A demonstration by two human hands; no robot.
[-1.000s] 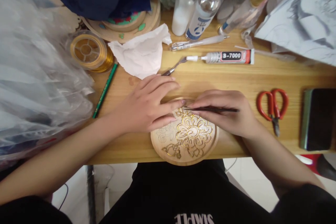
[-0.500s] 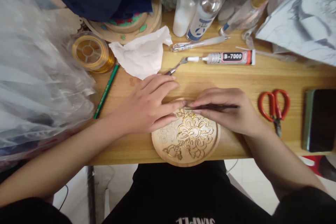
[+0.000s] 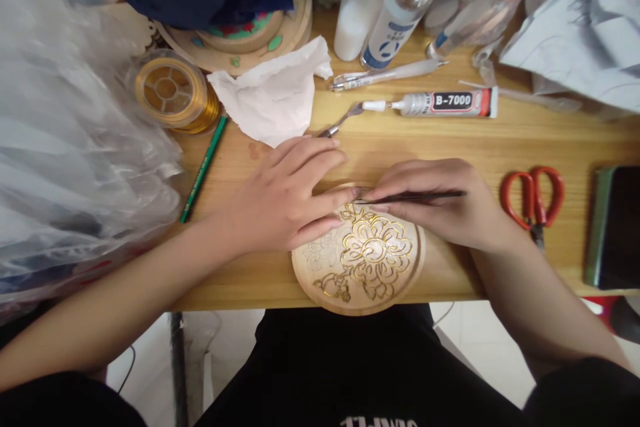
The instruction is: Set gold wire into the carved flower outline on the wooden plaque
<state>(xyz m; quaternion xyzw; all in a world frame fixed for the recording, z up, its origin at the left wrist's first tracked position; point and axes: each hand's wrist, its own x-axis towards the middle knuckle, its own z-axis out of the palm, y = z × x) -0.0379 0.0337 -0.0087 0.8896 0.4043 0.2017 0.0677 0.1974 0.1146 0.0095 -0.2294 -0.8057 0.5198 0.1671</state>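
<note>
A round wooden board (image 3: 325,280) lies at the table's front edge, its drawn flower pattern partly outlined in gold wire (image 3: 374,250). My left hand (image 3: 300,193) rests palm down with fingers spread. Its index fingertip and thumb touch the board's upper part, while the other fingers reach onto the table near a small metal spatula (image 3: 345,121). Between the thumb and fingers of my right hand (image 3: 435,200) are slim dark tweezers (image 3: 415,198), held almost level. Their tip meets the pattern's top beside my left index fingertip; any small piece pinched there is too small to make out.
A glue tube (image 3: 450,103), a pen (image 3: 390,75) and bottles (image 3: 395,13) stand or lie behind. Leftward are crumpled tissue (image 3: 275,93), a gold wire spool (image 3: 173,93), a green pencil (image 3: 203,170) and plastic sheeting (image 3: 85,147). Red-handled scissors (image 3: 533,200) and a phone (image 3: 620,230) lie right.
The view has shifted slightly, so most things sit a little further right and higher. Both hands keep nearly the same pose, with the tweezers' tip still at the top of the pattern.
</note>
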